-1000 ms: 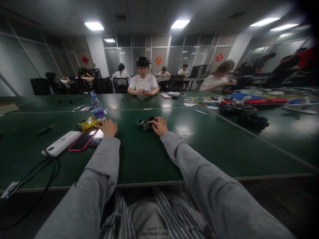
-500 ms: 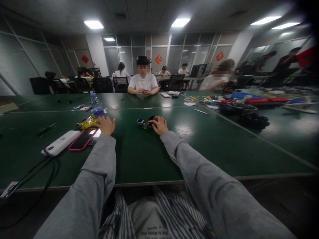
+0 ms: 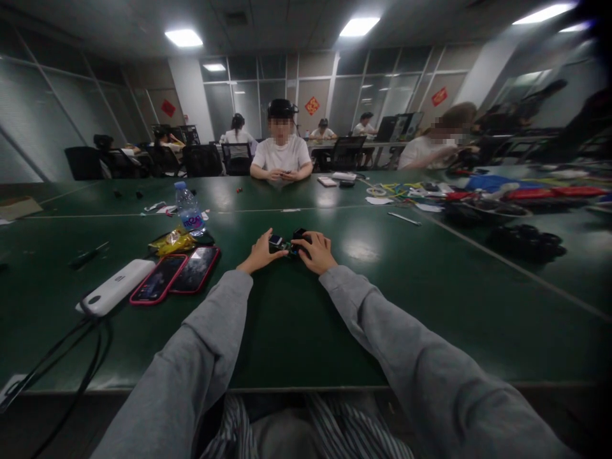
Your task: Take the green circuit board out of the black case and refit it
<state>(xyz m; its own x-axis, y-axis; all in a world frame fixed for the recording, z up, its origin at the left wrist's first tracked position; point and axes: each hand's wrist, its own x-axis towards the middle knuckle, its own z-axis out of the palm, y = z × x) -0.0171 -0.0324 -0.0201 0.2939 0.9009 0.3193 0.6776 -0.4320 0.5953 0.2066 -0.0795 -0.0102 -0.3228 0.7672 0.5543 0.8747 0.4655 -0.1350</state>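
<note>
A small green circuit board [image 3: 289, 247] with a little screen [image 3: 276, 240] and a black block-shaped part [image 3: 300, 234] lies on the green table in front of me. My left hand [image 3: 261, 255] is at its left end, thumb along the near side and fingers behind the screen. From the right, my right hand [image 3: 316, 252] curls its fingers over the black part and the board's right end. Both hands grip the board between them, and much of its right side is hidden under my fingers.
Left of my hands lie two red-edged phones [image 3: 196, 269], a white power bank [image 3: 117, 287] with black cables, a yellow wrapper [image 3: 173, 242] and a water bottle [image 3: 189, 210]. A person [image 3: 281, 150] sits opposite. Tools, cables and black parts [image 3: 526, 242] spread over the right side.
My left hand has moved right, from beside the phones and yellow wrapper to the circuit board. My right hand stays at the board. The view has shifted slightly.
</note>
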